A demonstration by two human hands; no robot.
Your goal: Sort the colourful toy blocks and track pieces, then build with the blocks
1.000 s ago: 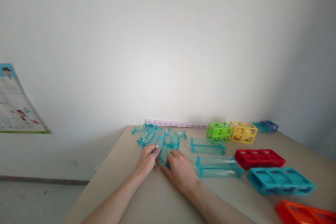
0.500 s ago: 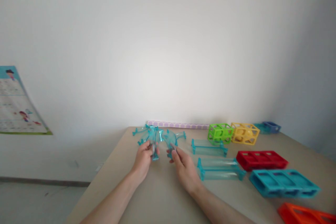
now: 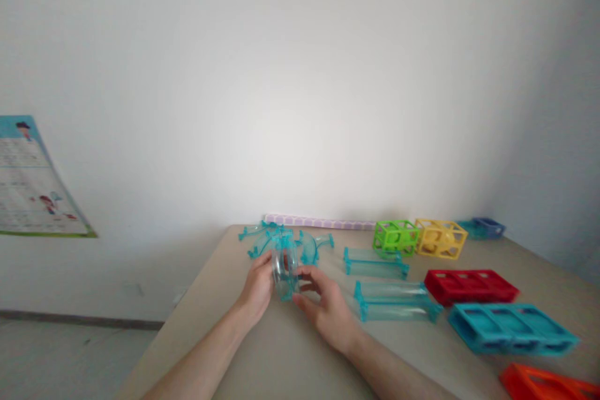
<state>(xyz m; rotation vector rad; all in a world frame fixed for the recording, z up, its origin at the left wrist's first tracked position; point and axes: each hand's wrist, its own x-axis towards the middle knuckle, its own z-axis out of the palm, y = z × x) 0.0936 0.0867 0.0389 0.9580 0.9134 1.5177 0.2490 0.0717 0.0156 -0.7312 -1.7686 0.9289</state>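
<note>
My left hand (image 3: pixel 259 284) is wrapped around the left side of a clear teal plastic tube piece (image 3: pixel 284 272), held upright just above the table. Against its right side press the fingertips and thumb of my right hand (image 3: pixel 323 300), curled with a gap inside the palm. It looks like two curved halves held face to face; whether they are locked I cannot tell. Right behind it lie several loose curved teal pieces (image 3: pixel 308 247). Two straight clear teal troughs, a nearer one (image 3: pixel 396 309) and a farther one (image 3: pixel 375 269), lie to the right of my right hand.
Along the right stand a green cube frame (image 3: pixel 396 237), a yellow one (image 3: pixel 440 239), a red block frame (image 3: pixel 471 287), a teal one (image 3: pixel 513 328), an orange one (image 3: pixel 548 381) and a blue piece (image 3: pixel 488 227). A purple patterned strip (image 3: pixel 319 222) lies by the wall.
The two curved pieces, held apart one in each hand, are now together between both hands. My right hand has moved left and its grip has opened wider around the piece.
</note>
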